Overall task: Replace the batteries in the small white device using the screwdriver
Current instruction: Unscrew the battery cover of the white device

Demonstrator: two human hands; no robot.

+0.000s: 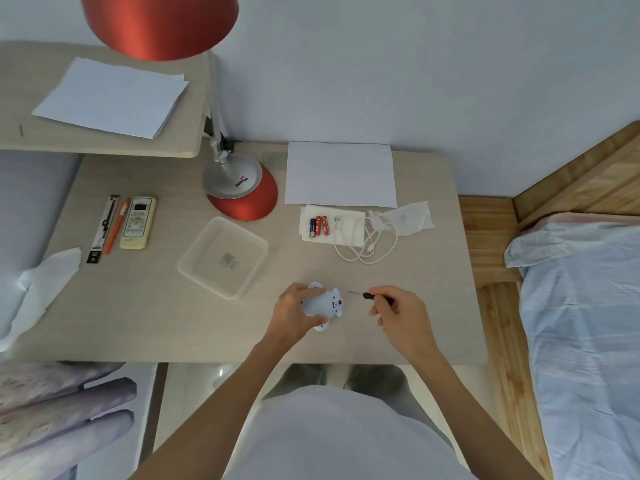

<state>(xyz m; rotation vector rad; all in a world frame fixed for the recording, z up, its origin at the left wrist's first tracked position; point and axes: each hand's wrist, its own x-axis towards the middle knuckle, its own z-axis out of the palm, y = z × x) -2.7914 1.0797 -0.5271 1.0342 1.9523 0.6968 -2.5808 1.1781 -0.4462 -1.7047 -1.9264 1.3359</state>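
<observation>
Holding, left hand (294, 315): fingers curled round the small white device (323, 301), over the counter (138, 306) near its front edge.
Right hand (401, 315): pinches the screwdriver (372, 296), tip pointing at the device, just apart.
Batteries (319, 226): three on a tissue (306, 218), well behind.

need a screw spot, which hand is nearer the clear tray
Left. The left hand, gripping the device, sits just right of the tray; the right hand, holding the screwdriver, is farther right.
</observation>
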